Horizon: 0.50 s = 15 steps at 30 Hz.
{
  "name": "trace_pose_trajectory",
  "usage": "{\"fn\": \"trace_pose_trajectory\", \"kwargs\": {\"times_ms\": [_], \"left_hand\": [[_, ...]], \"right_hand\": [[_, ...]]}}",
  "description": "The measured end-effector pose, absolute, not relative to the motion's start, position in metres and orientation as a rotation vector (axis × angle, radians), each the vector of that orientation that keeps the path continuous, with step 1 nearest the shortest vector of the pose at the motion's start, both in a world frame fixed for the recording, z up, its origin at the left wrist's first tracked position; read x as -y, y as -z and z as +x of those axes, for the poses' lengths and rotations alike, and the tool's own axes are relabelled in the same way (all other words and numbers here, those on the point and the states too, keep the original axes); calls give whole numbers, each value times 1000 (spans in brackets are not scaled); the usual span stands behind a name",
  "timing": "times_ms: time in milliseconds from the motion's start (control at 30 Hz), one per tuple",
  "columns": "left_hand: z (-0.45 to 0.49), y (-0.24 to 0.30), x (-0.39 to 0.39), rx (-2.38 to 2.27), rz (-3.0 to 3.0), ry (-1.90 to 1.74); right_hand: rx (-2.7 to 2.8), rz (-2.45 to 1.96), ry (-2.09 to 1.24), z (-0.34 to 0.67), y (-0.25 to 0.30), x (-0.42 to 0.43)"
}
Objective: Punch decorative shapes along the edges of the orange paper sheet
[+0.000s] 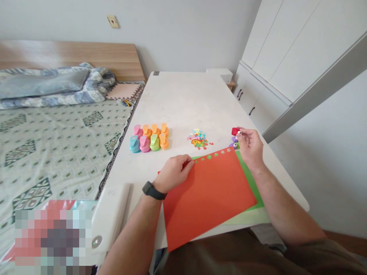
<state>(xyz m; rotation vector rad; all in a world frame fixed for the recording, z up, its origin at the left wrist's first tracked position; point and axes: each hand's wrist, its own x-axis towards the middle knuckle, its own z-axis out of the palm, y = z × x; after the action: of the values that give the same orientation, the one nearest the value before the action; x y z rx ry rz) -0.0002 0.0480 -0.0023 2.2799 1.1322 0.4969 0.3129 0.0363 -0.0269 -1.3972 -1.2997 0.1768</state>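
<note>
My left hand point(174, 172), with a black watch on the wrist, rests with curled fingers on the top left corner of a red-orange paper sheet point(209, 194). Punched shapes run along that sheet's top edge. A green sheet point(249, 173) lies under it. My right hand point(250, 147) is closed on a red craft punch point(235, 131) at the table's right side, with two purple punches point(234, 142) just below it.
Several pastel craft punches point(149, 138) stand in a cluster left of centre on the white table point(183, 99). A pile of coloured paper cut-outs point(198, 139) lies between them and my right hand. A bed point(57, 130) is at the left, white cupboards point(275, 57) at the right.
</note>
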Motion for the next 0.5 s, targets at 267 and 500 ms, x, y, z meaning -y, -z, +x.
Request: {"fn": "trace_pose_trajectory", "kwargs": {"times_ms": [267, 500], "left_hand": [[-4, 0, -48, -1233, 1992, -585], [-5, 1, -51, -1086, 1671, -627]], "right_hand": [[1009, -1220, -422, 322, 18, -36], [975, -1171, -439, 324, 14, -35]]}}
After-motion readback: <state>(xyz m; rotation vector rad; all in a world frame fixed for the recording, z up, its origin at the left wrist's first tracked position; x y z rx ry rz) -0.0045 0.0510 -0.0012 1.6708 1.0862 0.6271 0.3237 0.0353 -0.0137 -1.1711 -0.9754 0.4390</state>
